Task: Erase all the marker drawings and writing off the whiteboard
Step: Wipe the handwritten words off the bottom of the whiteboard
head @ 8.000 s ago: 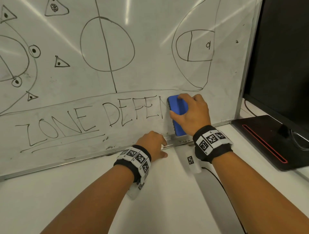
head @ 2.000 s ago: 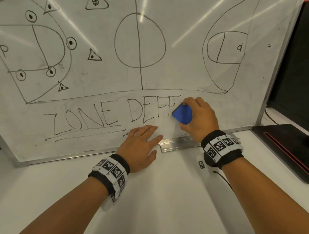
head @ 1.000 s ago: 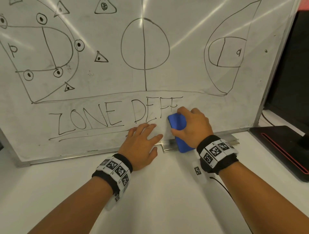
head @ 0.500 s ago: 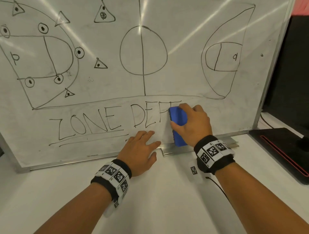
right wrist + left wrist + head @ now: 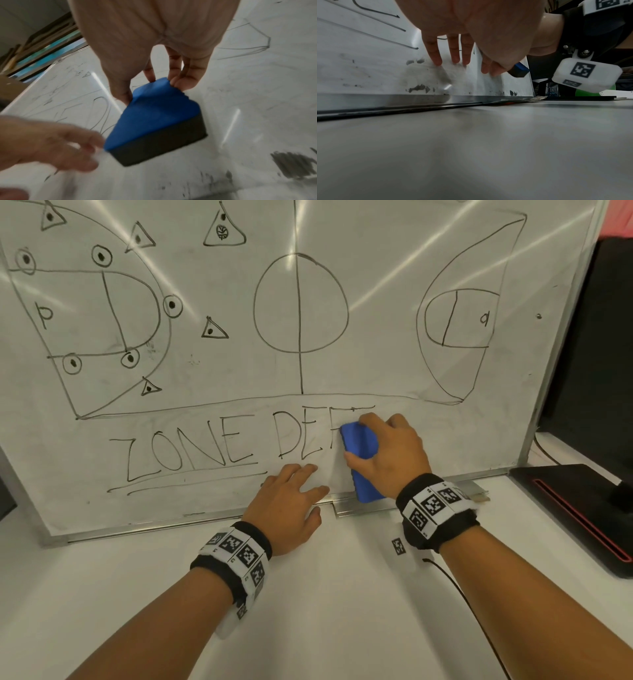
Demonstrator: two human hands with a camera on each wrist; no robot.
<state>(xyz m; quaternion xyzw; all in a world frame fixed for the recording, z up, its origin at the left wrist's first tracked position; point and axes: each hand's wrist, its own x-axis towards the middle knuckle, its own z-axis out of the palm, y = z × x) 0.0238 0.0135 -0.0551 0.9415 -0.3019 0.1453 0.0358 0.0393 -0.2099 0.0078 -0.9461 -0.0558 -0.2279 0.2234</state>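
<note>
The whiteboard [image 5: 376,251] leans upright on the table and carries a black court sketch. Below the sketch runs the lettering "ZONE DEF" [image 5: 219,446]. My right hand [image 5: 387,453] grips a blue eraser [image 5: 361,460] with a black felt face and holds it flat on the board just right of the last letter. In the right wrist view the eraser [image 5: 154,121] is pinched by thumb and fingertips. My left hand [image 5: 291,494] presses straight fingers on the board's lower part, beside the eraser. Grey smears [image 5: 418,86] mark the board near its bottom rail.
A black monitor [image 5: 596,337] stands to the right of the board, its flat base [image 5: 582,508] with a red stripe on the white table [image 5: 342,611]. A metal tray bracket [image 5: 428,501] juts from the bottom rail. A thin black cable [image 5: 459,594] trails along my right forearm.
The letters right of "DEF" have been wiped off since eight seconds ago. Over the last second the eraser moved up from the bottom rail and sits beside the last F. The left hand stays pressed.
</note>
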